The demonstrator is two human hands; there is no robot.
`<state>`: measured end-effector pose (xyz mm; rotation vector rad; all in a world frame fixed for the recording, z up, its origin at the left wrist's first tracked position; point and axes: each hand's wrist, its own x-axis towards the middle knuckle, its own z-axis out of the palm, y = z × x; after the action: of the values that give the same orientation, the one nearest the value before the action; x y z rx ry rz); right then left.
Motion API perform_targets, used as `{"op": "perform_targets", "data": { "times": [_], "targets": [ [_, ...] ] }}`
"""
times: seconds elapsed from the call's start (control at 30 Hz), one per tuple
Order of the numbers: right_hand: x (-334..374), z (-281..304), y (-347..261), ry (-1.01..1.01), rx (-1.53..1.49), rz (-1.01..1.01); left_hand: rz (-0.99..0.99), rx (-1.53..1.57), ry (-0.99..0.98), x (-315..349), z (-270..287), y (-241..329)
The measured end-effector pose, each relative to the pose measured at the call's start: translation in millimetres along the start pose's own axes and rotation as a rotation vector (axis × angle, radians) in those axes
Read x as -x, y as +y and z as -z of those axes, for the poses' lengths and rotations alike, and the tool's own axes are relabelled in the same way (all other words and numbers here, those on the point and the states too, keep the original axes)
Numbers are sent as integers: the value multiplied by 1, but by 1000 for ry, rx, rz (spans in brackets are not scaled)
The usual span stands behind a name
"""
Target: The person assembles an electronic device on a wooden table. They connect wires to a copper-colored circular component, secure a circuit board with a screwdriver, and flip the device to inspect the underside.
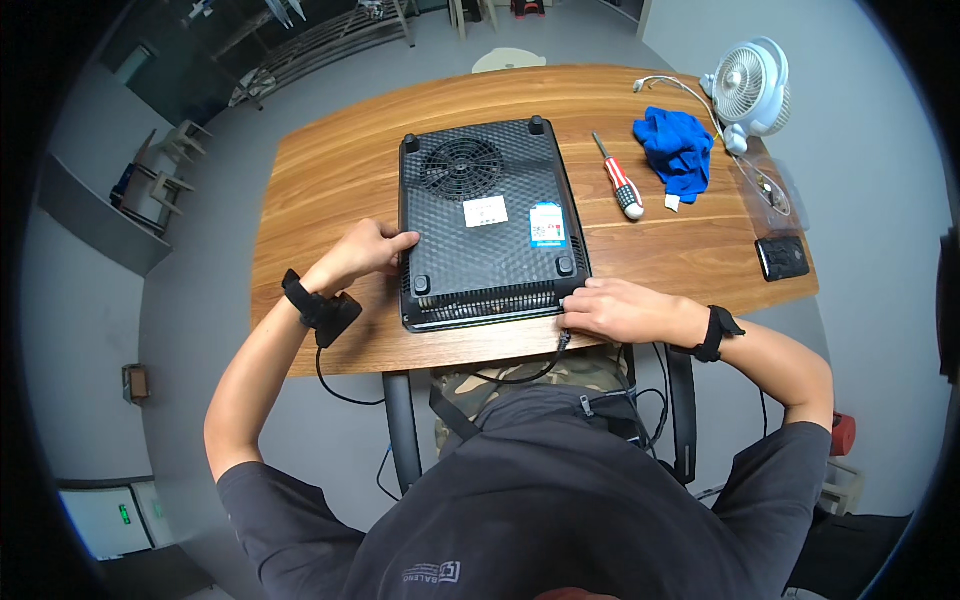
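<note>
A black induction cooker (pixel 490 240) lies upside down near the front of the wooden table, showing its textured base. A round fan grille (pixel 462 168), four corner feet and two stickers are on that base. My left hand (pixel 368 246) is closed on its left edge, thumb on top and the other fingers partly hidden at the side. At the front right corner my right hand (pixel 625 308) grips the cooker, its fingertips curled against the edge. A black cord (pixel 530 378) hangs over the table edge just below my right hand.
Right of the cooker lie a screwdriver (pixel 619 178) with a red, white and dark handle and a crumpled blue cloth (pixel 677 150). A white fan (pixel 748 90) stands at the far right corner, a black wallet-like item (pixel 781 258) nearer. Each wrist wears a black strap.
</note>
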<state>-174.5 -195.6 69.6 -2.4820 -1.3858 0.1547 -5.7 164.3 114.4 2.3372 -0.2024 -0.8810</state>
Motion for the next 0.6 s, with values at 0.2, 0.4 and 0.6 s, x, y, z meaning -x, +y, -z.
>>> {"op": "perform_targets", "data": {
  "times": [0.2, 0.4, 0.6],
  "targets": [
    [-1, 3, 2, 47, -46, 2, -35, 60, 43, -2, -1, -7],
    [0, 22, 5, 138, -271, -47, -55, 44, 51, 1, -5, 1],
    [-7, 42, 44, 395, -46, -273, -86, 18, 46, -10, -4, -5]
  ]
}}
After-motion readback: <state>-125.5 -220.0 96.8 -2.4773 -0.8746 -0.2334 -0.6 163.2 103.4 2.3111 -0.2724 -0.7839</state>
